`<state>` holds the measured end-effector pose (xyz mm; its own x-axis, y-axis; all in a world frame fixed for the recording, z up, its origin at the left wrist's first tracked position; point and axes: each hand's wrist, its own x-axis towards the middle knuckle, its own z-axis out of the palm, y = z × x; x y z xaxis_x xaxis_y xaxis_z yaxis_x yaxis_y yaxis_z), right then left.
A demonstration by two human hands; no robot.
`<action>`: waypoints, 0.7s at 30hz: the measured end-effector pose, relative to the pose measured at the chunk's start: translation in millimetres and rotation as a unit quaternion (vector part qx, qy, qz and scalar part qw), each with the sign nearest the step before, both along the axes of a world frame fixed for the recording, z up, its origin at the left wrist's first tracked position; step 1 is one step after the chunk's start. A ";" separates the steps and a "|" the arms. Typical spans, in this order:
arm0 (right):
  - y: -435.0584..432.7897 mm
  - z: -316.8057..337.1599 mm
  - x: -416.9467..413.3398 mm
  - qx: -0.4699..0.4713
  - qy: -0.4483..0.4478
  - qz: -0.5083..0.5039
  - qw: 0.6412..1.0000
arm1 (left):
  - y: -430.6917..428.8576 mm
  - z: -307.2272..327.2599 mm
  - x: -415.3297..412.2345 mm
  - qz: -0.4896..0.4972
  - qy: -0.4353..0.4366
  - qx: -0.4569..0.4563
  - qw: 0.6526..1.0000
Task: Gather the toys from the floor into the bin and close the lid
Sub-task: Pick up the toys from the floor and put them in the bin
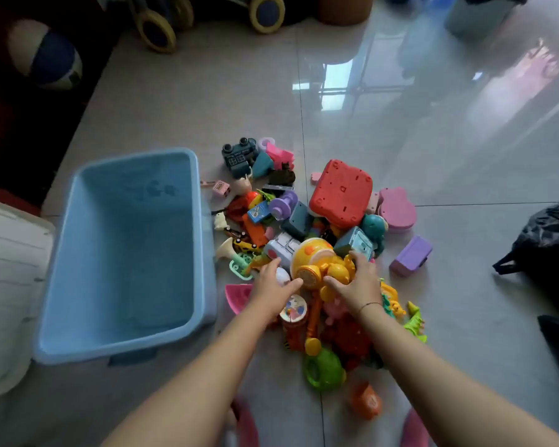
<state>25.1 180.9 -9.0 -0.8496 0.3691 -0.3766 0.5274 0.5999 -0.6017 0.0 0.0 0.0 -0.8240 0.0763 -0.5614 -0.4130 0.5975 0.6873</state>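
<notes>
Both hands are on the yellow toy [317,258] atop the pile on the floor, just beside the open blue bin [129,253]. The right hand [359,283] curls its fingers over it, and the left hand [271,287] lies fairly straight against its side. It looks like light, hard, slick plastic, so best cradled from beneath.

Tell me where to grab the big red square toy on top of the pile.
Grip the red toy by two opposite side edges, probably coming from above: it lies broad face up atop the toy pile, its edges stand clear, and no handle shows.
</notes>
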 end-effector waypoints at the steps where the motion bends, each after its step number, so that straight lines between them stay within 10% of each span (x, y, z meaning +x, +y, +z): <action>1: -0.5 -4.7 -4.1 -0.001 -0.007 0.001 1.000 | 4.8 -6.5 -7.7 0.003 -0.001 -0.008 1.000; 8: -2.7 -20.5 -18.7 0.003 -0.042 0.038 0.998 | -0.2 -44.9 -35.9 -0.053 -0.076 -0.154 0.984; 21: -13.4 27.0 -0.6 -0.040 0.091 -0.056 0.993 | -12.6 5.8 -15.1 0.087 0.029 -0.021 0.996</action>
